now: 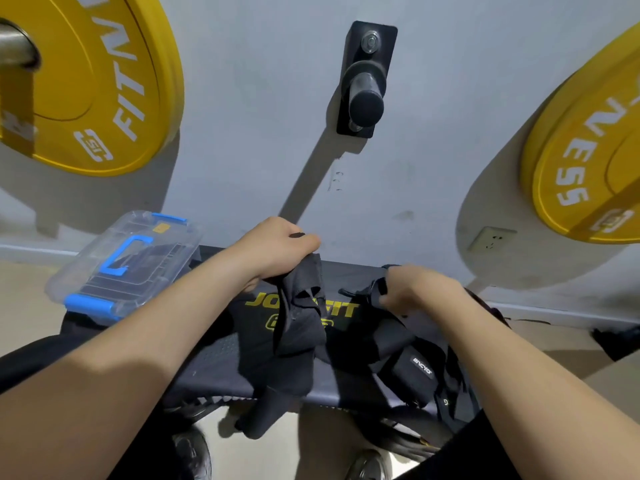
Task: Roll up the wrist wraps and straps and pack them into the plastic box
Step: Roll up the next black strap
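Bench (214,368): one plastic box (124,261); left hand (277,247) grips wrap (301,323), right hand (415,289) strap (377,289).

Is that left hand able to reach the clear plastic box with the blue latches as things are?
Probably yes: nothing stands between the left hand and the clear plastic box beside its forearm. But the hand grips a black fabric wrap, and the box looks closed.

Both forearms reach forward — left hand (277,249) fisted round a wrist wrap (299,327), right hand (415,289) lower, gripping a strap (375,289).
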